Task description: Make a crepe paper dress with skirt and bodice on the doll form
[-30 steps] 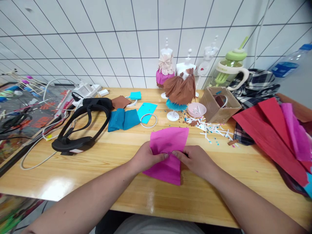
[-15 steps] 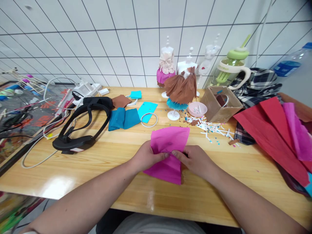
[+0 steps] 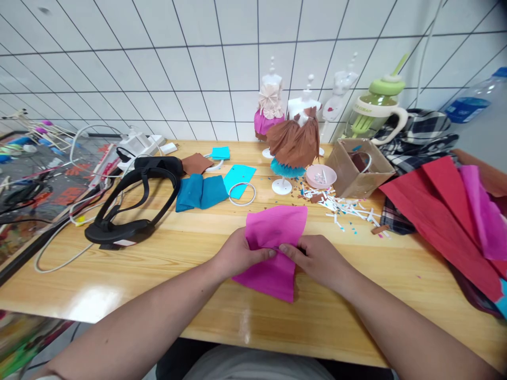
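A sheet of magenta crepe paper [image 3: 279,224] is held up over the front middle of the table, pinched in at its waist. My left hand [image 3: 241,253] grips its left side, thumb on top and the other fingers hidden behind. From the right, my right hand [image 3: 317,258] pinches the same gathered middle, its thumb close to the left one. Beyond the paper stands a mini dress form [image 3: 304,111] in a brown paper dress with a blue fringe underneath. Behind it are a second form [image 3: 270,97] in cream and magenta and a bare white form [image 3: 339,89].
Left on the wooden table [image 3: 190,306] lie a black headset [image 3: 158,211], folded teal paper [image 3: 206,192] and a roll of tape [image 3: 242,194]. To the right are paper scraps [image 3: 348,208], a pink dish [image 3: 321,177], a cardboard box [image 3: 358,179], a green-lidded bottle [image 3: 376,108] and red paper [image 3: 447,216].
Both hands keep their pinch on the magenta crepe paper. Its lower edge has dropped very slightly; everything else looks the same.
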Action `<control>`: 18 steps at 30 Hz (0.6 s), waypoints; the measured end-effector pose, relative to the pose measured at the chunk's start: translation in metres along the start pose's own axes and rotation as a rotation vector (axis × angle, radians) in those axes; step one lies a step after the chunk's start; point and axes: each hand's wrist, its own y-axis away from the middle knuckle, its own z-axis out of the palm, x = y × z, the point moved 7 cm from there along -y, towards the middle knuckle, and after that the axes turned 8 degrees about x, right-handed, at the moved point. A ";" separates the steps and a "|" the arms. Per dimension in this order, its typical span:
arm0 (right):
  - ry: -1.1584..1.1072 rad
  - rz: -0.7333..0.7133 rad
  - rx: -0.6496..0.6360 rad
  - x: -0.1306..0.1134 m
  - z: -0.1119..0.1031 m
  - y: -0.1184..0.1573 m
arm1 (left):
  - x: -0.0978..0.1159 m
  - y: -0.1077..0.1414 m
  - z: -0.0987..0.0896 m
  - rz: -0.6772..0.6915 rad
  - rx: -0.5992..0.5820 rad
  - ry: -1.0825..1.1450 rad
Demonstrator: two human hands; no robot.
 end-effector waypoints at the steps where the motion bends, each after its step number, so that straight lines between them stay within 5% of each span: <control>1: 0.000 0.003 0.004 -0.001 0.001 0.000 | 0.000 0.000 0.000 0.001 0.005 -0.009; 18: 0.040 0.008 0.009 -0.003 0.004 0.000 | 0.000 0.000 0.001 0.069 0.006 -0.043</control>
